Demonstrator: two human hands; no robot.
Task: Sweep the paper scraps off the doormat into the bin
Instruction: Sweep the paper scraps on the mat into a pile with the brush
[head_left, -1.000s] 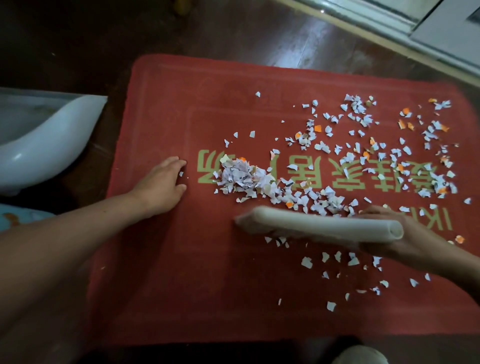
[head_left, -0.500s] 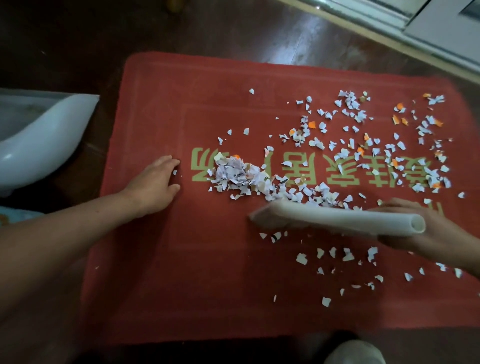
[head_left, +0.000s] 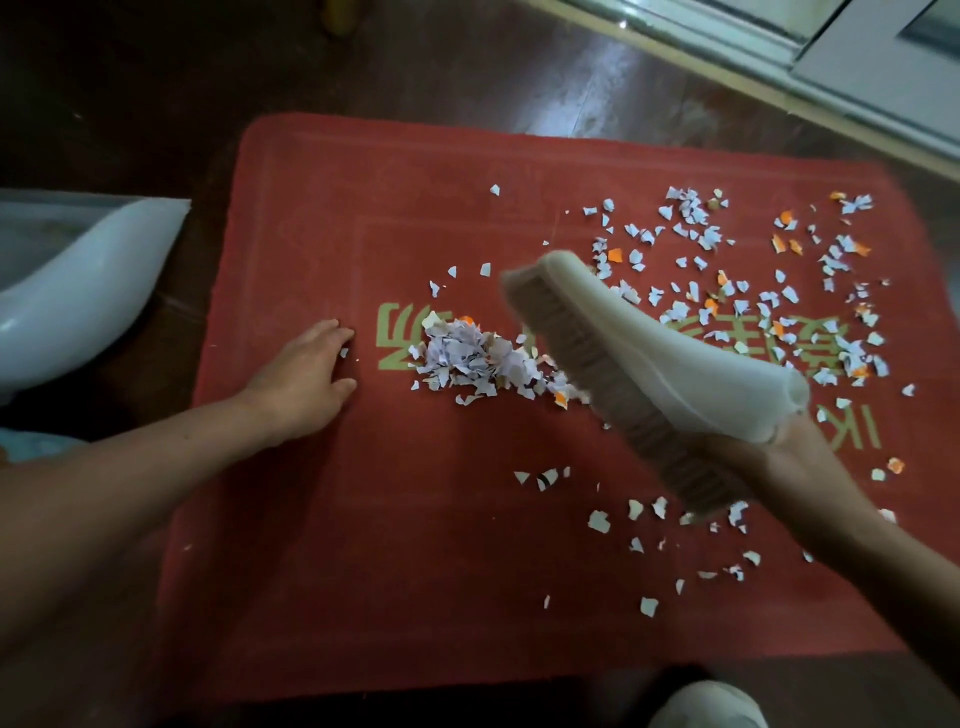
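While the left hand (head_left: 306, 384) lay flat, fingers straight, on the red rectangular doormat (head_left: 363, 545), the right hand (head_left: 779, 467) gripped a white plastic brush (head_left: 649, 353) tilted just right of the heaped white paper scraps (head_left: 478, 358) mid-mat; others lay scattered far right.

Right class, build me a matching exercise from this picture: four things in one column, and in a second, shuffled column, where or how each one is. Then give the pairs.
Column one
1 brush
2 left hand
3 scrap pile
4 bin

Column two
A flat on the mat, left of the pile
B off the mat, by its left edge
C tilted, in the grip of the right hand
D on the green lettering

Pairs: 1-C, 2-A, 3-D, 4-B
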